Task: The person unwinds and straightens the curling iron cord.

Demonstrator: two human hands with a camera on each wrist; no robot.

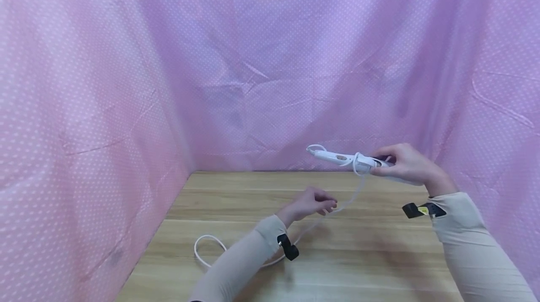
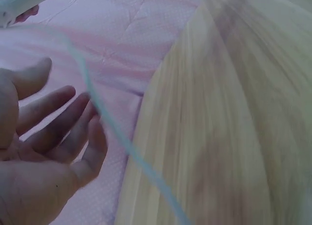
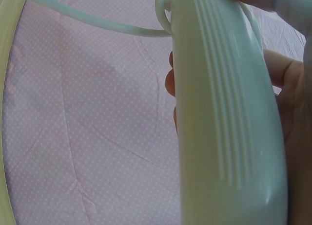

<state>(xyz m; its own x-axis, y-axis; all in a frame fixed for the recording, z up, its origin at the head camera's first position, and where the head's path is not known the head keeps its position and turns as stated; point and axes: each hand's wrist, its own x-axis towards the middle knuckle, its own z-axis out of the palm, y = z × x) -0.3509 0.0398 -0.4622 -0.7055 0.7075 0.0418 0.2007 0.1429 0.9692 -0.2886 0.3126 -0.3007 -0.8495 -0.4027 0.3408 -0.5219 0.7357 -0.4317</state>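
My right hand [image 1: 405,163] grips a white hair straightener [image 1: 331,157] above the far right of the table, thumb on the near side. Its ribbed casing [image 3: 224,113] fills much of the right wrist view, with fingertips showing past its left edge. A white cord [image 1: 356,195] loops round the straightener's middle and hangs down towards the left. Lower and to the left, my left hand [image 1: 310,204] is held over the table with loosely bent fingers. In the left wrist view the cord [image 2: 109,120] runs right past those fingertips, outside the palm.
Slack cord forms a loop [image 1: 195,248] on the wooden table [image 1: 337,274], partly hidden behind the left forearm. Pink dotted cloth [image 1: 261,105] hangs at the back and both sides. A black strap camera [image 1: 415,210] sits on the right wrist, another [image 1: 288,248] on the left.
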